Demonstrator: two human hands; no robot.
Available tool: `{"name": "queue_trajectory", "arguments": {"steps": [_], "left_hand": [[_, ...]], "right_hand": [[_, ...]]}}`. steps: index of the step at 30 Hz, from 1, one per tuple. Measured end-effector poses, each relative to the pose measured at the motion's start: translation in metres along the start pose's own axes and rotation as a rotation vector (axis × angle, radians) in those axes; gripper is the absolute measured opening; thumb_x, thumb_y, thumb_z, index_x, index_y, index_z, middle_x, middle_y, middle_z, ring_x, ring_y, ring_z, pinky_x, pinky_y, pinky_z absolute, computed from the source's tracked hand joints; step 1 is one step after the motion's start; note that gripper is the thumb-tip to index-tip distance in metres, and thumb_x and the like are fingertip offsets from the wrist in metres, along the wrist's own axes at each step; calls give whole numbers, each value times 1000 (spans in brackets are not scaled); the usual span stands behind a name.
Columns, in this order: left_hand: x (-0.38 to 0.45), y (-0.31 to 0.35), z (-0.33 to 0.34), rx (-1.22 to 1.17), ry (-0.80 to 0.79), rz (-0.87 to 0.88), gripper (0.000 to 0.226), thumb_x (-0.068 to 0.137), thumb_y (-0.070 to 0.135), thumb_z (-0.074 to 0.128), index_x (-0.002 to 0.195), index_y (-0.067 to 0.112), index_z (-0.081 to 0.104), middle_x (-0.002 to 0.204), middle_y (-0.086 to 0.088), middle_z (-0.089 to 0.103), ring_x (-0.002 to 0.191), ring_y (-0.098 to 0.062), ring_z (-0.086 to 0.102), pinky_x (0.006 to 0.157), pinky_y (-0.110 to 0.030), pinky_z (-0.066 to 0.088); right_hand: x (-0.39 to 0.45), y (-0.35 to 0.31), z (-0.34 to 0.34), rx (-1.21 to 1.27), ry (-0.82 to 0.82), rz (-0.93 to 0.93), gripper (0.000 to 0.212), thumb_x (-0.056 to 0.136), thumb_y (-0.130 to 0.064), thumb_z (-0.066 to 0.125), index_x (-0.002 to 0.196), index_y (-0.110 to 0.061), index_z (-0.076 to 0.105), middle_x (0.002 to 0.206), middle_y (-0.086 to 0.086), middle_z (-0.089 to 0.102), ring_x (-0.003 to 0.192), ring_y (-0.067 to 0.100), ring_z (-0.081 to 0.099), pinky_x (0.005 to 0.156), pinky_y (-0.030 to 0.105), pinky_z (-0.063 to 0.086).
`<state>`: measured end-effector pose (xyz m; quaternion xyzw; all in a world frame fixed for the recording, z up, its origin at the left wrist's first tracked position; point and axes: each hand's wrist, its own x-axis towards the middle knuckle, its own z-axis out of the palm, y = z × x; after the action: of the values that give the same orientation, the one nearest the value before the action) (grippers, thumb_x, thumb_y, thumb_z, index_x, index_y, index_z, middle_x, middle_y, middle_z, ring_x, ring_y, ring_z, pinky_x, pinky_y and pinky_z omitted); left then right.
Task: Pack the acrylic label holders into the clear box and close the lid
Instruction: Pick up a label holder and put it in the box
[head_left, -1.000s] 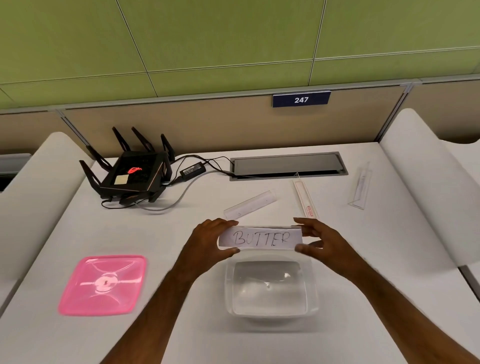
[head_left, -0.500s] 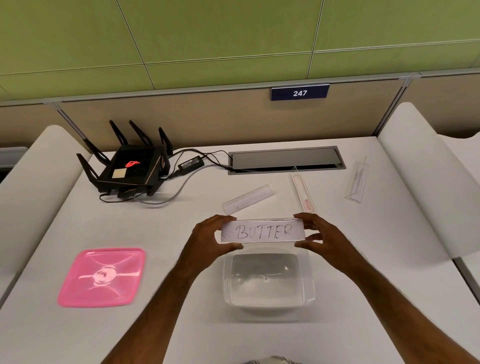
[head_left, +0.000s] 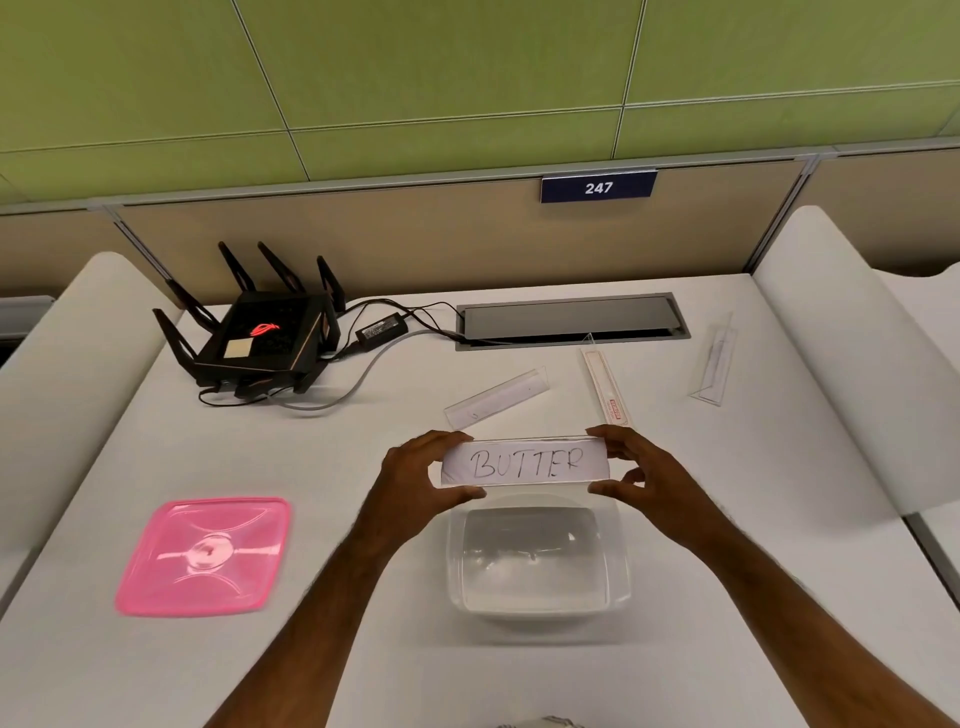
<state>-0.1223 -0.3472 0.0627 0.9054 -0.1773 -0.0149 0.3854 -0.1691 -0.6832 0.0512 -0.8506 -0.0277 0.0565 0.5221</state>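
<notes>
Pinching the BUTTER holder by its ends, left hand and right hand held it level above the box, probably for lowering in.

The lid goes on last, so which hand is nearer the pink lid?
Left. The left hand is right of the pink lid; the right hand is farther right.

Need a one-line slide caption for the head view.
Both hands, left and right, hold the BUTTER label holder above the open clear box.
</notes>
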Motion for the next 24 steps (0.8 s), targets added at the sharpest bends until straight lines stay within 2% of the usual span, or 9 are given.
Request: {"name": "queue_trajectory", "arguments": {"steps": [3, 7, 10, 13, 15, 17, 20, 22, 24], "left_hand": [[-3, 1, 3, 33, 6, -2, 66, 66, 65, 82, 122, 37, 60, 116, 28, 61, 105, 1, 57, 98, -37, 48], [-8, 1, 9, 70, -6, -1, 67, 66, 70, 78, 122, 40, 56, 117, 29, 59, 107, 0, 54, 100, -36, 44], [-12, 0, 16, 96, -15, -3, 68, 65, 71, 77, 122, 40, 55, 117, 30, 58, 107, 4, 52, 100, -35, 43], [-19, -1, 22, 113, -7, -14, 67, 65, 71, 78, 120, 41, 53, 114, 35, 55, 105, 8, 50, 97, -30, 41], [-23, -1, 26, 129, -21, -20, 66, 63, 70, 77, 117, 41, 51, 113, 39, 51, 105, 10, 46, 93, -26, 39], [-27, -1, 30, 155, -49, -39, 66, 61, 71, 77, 113, 42, 48, 109, 40, 47, 105, 13, 39, 86, -21, 39], [-32, -4, 37, 190, -111, -88, 67, 60, 65, 82, 112, 43, 46, 99, 25, 42, 96, -1, 37, 75, -21, 44], [-34, -5, 41, 200, -143, -110, 68, 61, 60, 86, 113, 43, 46, 100, 19, 42, 95, -12, 38, 74, -22, 45], [-35, -3, 43, 211, -159, -107, 66, 61, 57, 87, 112, 41, 47, 98, 19, 43, 95, -12, 37, 77, -22, 43]], "right_hand": [[-1, 2, 1, 18, -3, 2, 62, 83, -24, 84, 134, -38, 52, 131, -26, 60, 123, -2, 56, 82, 30, 59], [-5, 6, 3, -52, -45, -1, 63, 82, -22, 85, 131, -38, 48, 128, -42, 52, 125, -4, 53, 81, 24, 57], [-9, 7, 2, -99, -77, -9, 62, 80, -27, 87, 127, -37, 48, 131, -35, 54, 124, -4, 53, 79, 20, 54], [-12, 5, 1, -175, -92, -4, 60, 84, -32, 82, 129, -46, 45, 129, -34, 51, 108, -14, 55, 77, 10, 50], [-15, 5, 0, -254, -98, 6, 59, 87, -32, 79, 132, -47, 44, 124, -37, 46, 97, -10, 57, 76, 4, 46], [-17, 7, 1, -284, -107, 9, 56, 87, -29, 80, 131, -42, 49, 121, -33, 49, 94, -9, 56, 75, 3, 44], [-19, 13, 5, -312, -144, -19, 46, 85, -22, 82, 125, -28, 60, 119, -20, 59, 102, -14, 51, 75, 6, 45], [-21, 17, 6, -330, -154, -39, 41, 84, -21, 83, 121, -28, 64, 116, -15, 63, 101, -6, 56, 74, 10, 47], [-23, 21, 7, -340, -158, -38, 39, 84, -21, 83, 118, -29, 66, 114, -15, 66, 101, 0, 59, 76, 12, 48]]}}
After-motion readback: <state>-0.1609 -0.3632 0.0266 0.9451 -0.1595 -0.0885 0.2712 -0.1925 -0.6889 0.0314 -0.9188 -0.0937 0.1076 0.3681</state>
